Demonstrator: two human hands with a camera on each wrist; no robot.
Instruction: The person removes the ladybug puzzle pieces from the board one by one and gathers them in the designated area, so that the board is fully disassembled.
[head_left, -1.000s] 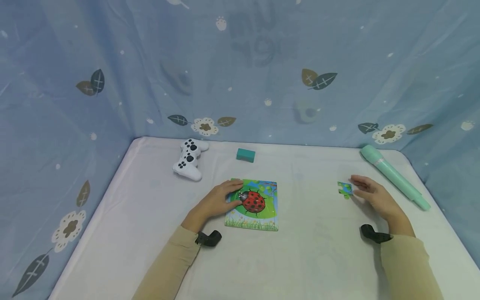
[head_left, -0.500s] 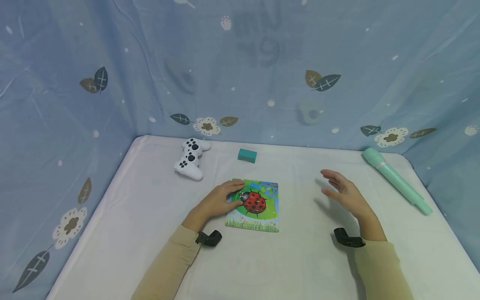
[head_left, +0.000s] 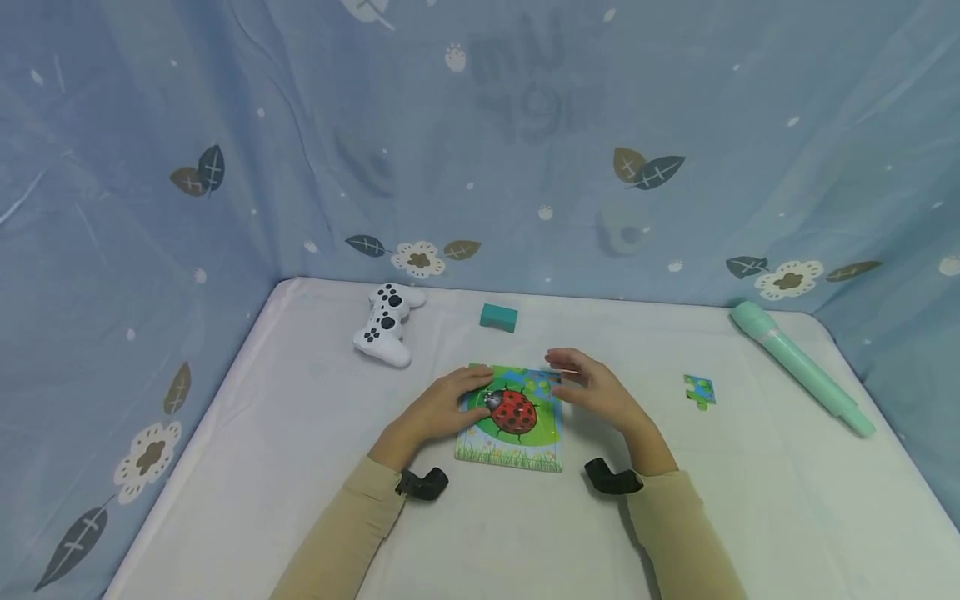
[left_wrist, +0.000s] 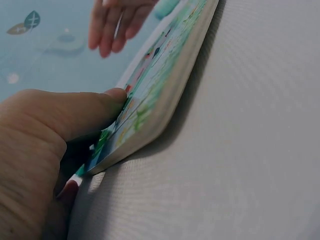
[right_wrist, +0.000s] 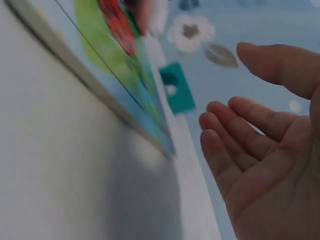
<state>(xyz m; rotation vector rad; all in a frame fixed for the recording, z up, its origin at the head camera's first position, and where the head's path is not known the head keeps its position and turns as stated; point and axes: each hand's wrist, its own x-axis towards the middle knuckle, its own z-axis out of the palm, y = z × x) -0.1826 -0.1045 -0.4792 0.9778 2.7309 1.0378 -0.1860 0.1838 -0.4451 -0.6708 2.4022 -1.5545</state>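
Note:
A square ladybug jigsaw puzzle (head_left: 517,417) lies on the white table in the head view. My left hand (head_left: 442,407) rests on its left side; in the left wrist view the thumb (left_wrist: 95,112) lies on the picture, and the other fingers are mostly hidden. Just above the puzzle's upper right corner hovers my right hand (head_left: 596,396), fingers loosely bent. The right wrist view shows nothing between its thumb and fingers, a gap away from the board. A loose blue and green puzzle piece (head_left: 700,392) lies apart, farther right.
Behind the puzzle sits a teal block (head_left: 498,317). A white game controller (head_left: 388,323) lies at the back left, and a mint-green microphone-shaped tube (head_left: 802,367) slants along the right side. A blue patterned cloth (head_left: 480,142) walls in the table.
My right hand has left the loose puzzle piece and moved left to the puzzle's right corner. The piece stays on the table. My left hand keeps its place on the puzzle.

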